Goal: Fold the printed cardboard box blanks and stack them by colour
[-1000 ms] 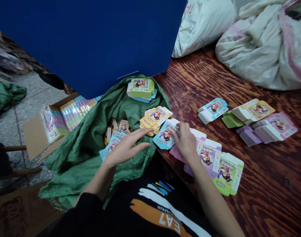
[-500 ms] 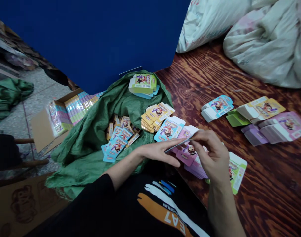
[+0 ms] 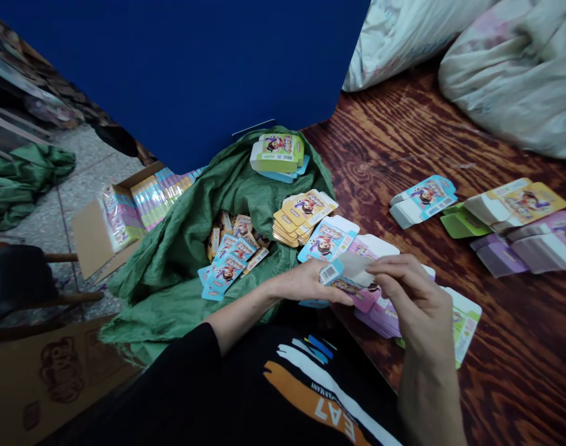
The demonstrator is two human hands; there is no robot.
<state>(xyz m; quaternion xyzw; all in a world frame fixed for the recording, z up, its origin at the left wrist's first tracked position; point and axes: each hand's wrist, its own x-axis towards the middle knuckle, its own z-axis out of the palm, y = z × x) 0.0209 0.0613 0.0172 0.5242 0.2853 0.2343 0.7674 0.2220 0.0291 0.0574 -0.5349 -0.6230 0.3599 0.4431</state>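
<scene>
My left hand (image 3: 308, 282) is closed around a small blue printed card box (image 3: 330, 272), its barcode end towards the thumb side. The box stands partly opened out, and its pale inside shows. My right hand (image 3: 415, 297) pinches at the far end of this box with thumb and fingertips; the exact grip is partly hidden. Beneath both hands are stacks of flat purple cartons (image 3: 378, 316), pink cartons (image 3: 364, 248) and blue cartons (image 3: 328, 238). Green cartons (image 3: 466, 322) lie beside my right wrist.
Yellow cartons (image 3: 301, 214) and small blue packets (image 3: 227, 266) lie on green cloth (image 3: 171, 260). Opened-out boxes (image 3: 425, 198) stand on the wooden table (image 3: 519, 322) at right. White sacks (image 3: 519, 80) lie behind. A blue panel (image 3: 181, 74) rises ahead; a carton of wrapped packs (image 3: 95, 238) sits left.
The flat blue carton between my hands has opened out into a box shape, with its barcode end now showing. The whole view has shifted slightly.
</scene>
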